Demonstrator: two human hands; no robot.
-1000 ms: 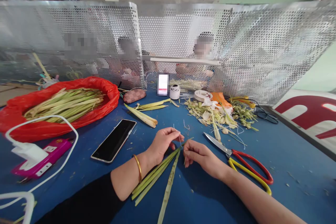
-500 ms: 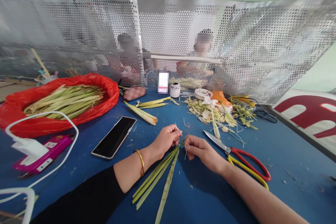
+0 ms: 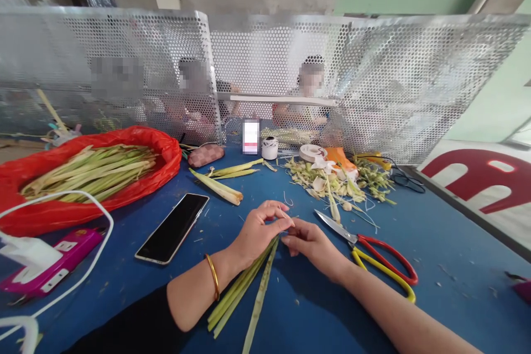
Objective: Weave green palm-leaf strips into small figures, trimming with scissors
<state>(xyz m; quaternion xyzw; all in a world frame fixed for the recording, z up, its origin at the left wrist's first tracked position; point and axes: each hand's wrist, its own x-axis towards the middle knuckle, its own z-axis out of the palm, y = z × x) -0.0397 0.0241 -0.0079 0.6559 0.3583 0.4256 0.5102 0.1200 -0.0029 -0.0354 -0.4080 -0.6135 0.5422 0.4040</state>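
The left hand lies knuckles-up, thumb and forefinger pinched together at their tips, the other fingers curled. The right hand sits just to its right, its fingertips pinched too and touching those of the left. The 2 forearms angle back from the hands toward the body, wrists low and nearly straight.

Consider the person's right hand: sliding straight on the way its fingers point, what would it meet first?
Most likely the left hand, its fingertips just ahead of the right hand over the green stalks; whether they touch is unclear.
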